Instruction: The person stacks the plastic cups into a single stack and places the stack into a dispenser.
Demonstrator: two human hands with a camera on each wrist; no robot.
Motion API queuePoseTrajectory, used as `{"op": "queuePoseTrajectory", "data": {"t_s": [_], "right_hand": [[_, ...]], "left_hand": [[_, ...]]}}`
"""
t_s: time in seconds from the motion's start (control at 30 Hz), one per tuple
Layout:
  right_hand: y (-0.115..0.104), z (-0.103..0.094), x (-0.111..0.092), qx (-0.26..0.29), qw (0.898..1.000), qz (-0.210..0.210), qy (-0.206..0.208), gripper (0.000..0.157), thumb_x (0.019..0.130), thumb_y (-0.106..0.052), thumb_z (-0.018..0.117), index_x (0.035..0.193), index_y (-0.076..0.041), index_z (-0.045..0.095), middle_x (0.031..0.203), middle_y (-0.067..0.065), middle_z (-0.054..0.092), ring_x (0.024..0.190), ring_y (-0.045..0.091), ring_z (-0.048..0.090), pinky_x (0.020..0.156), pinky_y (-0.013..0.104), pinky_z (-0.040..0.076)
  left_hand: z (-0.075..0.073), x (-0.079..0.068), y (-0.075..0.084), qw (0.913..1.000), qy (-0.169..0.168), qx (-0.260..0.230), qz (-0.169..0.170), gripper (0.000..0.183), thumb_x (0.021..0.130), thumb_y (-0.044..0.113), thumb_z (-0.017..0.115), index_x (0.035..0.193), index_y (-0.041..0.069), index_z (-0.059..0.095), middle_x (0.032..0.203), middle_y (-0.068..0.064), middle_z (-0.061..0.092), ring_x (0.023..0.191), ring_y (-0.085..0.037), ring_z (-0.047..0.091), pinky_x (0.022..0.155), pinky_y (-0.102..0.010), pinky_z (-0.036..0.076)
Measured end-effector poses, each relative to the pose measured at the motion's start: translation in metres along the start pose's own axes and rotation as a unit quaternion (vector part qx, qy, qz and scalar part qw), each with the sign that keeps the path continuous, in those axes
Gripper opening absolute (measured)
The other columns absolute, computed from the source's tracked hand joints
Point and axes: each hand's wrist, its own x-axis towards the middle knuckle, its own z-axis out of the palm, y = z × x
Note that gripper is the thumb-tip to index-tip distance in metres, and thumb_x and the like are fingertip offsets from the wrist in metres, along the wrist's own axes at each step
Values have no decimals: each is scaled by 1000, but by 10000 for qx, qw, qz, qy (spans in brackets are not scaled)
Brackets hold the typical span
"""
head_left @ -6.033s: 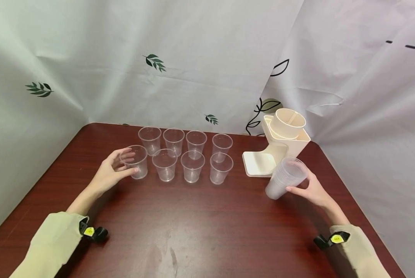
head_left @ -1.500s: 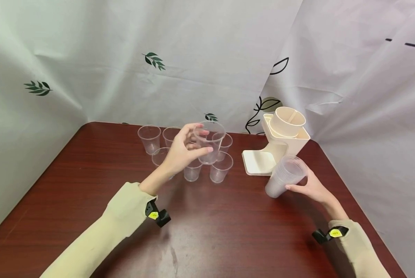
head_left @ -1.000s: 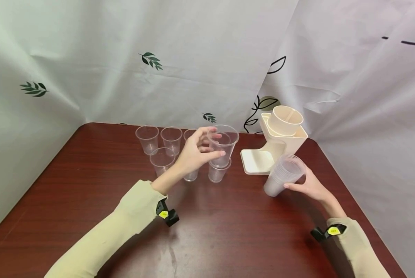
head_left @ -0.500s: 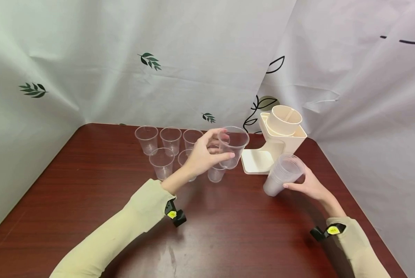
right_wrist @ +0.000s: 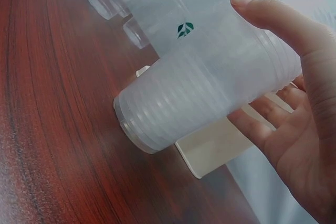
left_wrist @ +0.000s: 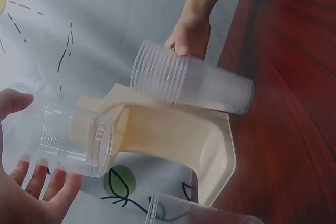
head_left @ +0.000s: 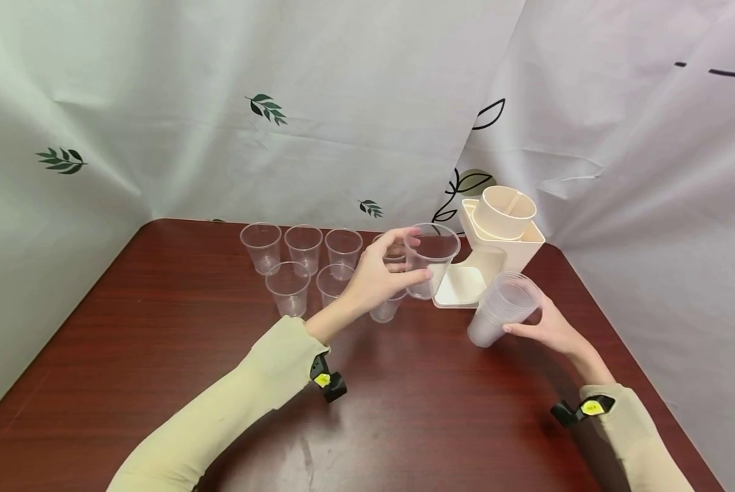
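My left hand (head_left: 373,277) holds one clear plastic cup (head_left: 434,270) upright between thumb and fingers, raised above the table. In the head view that cup overlaps the tray of a cream-coloured stand (head_left: 516,256). Over on the right, my right hand (head_left: 555,331) grips a stack of nested clear cups (head_left: 501,311), thumb on the near side. The stack leans, its mouths toward the hand and its bottom end low by the table, as the right wrist view shows of the stack (right_wrist: 184,98). The left wrist view shows the single cup (left_wrist: 73,140) beside the stand.
Several clear cups stand upright in two rows left of the stand, among them a back-row cup (head_left: 263,249) and a front-row cup (head_left: 289,290). The left hand and forearm cover part of the rows. A printed white curtain (head_left: 343,123) hangs behind the dark red table (head_left: 404,410).
My left hand has lifted the cup from the left end of the front row and carried it rightward over the others to the stand. The right hand and its stack have stayed nearly still.
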Motion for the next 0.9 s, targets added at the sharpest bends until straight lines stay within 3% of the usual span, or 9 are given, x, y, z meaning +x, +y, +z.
{"op": "queuePoseTrajectory", "data": {"t_s": [0.43, 0.9], "right_hand": [[5, -1, 0, -17, 9999, -105, 10, 79, 68, 16, 73, 138, 3, 40, 130, -17, 49, 114, -4, 48, 98, 7, 33], [1, -1, 0, -32, 10000, 29, -12, 81, 68, 15, 73, 139, 3, 37, 129, -20, 49, 111, -5, 49, 95, 6, 34]], "left_hand": [[16, 8, 5, 9994, -94, -332, 38, 61, 76, 5, 78, 132, 7, 55, 115, -12, 58, 105, -22, 61, 90, -26, 54], [39, 19, 9, 9991, 32, -364, -208, 64, 76, 10, 79, 133, 9, 49, 119, -12, 61, 110, -25, 61, 89, -22, 54]]}}
